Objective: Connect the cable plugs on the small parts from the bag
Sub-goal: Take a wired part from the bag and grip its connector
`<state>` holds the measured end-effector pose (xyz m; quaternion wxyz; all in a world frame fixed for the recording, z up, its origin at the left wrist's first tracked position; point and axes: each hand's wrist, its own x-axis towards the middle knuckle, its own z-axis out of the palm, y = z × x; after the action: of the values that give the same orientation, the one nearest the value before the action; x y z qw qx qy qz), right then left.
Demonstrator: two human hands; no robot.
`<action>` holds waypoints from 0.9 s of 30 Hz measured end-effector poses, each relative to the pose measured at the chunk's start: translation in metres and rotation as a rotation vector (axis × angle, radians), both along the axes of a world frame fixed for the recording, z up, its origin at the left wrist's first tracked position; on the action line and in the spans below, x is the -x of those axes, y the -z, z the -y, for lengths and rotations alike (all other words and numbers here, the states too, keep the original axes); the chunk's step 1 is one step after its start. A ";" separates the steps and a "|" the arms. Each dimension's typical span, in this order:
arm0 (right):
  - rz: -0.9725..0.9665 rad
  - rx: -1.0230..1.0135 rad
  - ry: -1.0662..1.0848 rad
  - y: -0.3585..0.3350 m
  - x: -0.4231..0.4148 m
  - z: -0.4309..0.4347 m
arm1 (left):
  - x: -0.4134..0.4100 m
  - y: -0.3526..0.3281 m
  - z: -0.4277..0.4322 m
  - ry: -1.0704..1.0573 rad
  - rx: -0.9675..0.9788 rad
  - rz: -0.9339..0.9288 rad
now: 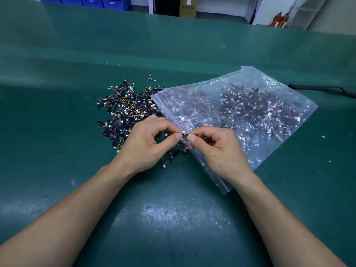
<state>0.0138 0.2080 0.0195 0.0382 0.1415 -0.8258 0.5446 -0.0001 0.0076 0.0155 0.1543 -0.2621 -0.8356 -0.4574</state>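
Above the middle of the green tabletop [173, 218], the left hand [146, 145] and right hand [219, 149] each pinch one small part [184, 136] between thumb and forefinger. It sits over the near edge of the clear bag [269, 89], beside a loose pile of parts [125, 110].

Table mat [173, 218]: dark teal-green, scuffed pale grey near the front centre.
Loose parts pile [125, 110]: black strips, white plugs, orange and yellow wires.
Zip bag [240, 112]: clear, glossy, same colours inside.
Crates [86, 1]: blue.
Extinguishers [280, 20]: red.
Carton [188, 6]: brown.
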 end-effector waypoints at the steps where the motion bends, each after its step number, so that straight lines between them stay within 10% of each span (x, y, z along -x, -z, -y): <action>1: -0.002 0.003 0.001 0.000 -0.001 0.000 | 0.000 0.000 0.000 -0.007 0.004 -0.010; 27: -0.008 0.036 0.038 -0.001 -0.003 0.003 | 0.000 0.002 0.000 -0.024 -0.027 0.069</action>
<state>0.0163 0.2054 0.0204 0.0544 0.1271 -0.8182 0.5580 -0.0004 0.0073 0.0130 0.1347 -0.2339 -0.8372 -0.4756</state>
